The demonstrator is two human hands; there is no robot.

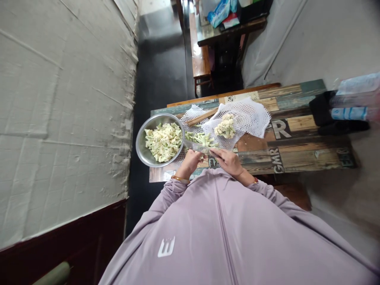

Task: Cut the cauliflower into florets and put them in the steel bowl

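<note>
In the head view, my right hand (229, 161) is wrapped round the handle of a knife. Its wide metal blade (196, 148) points left, toward the bowl. Just below the blade, my left hand (191, 162) is closed on a small pale piece of cauliflower, mostly hidden by the fingers. Cut cauliflower florets (164, 141) fill much of a steel bowl (142, 151) to the left. Green-white stalks (202, 138) lie beyond the blade. A larger chunk of cauliflower (225, 126) rests on white foam netting (252, 114).
The patchwork wooden table (297, 152) carries a bundle of thin sticks (202, 117) beside the netting. Dark objects and plastic packs (348, 113) are at its right end. Farther off stand a bench (200, 59) and another table (231, 32). A pale wall (74, 111) rises on the left.
</note>
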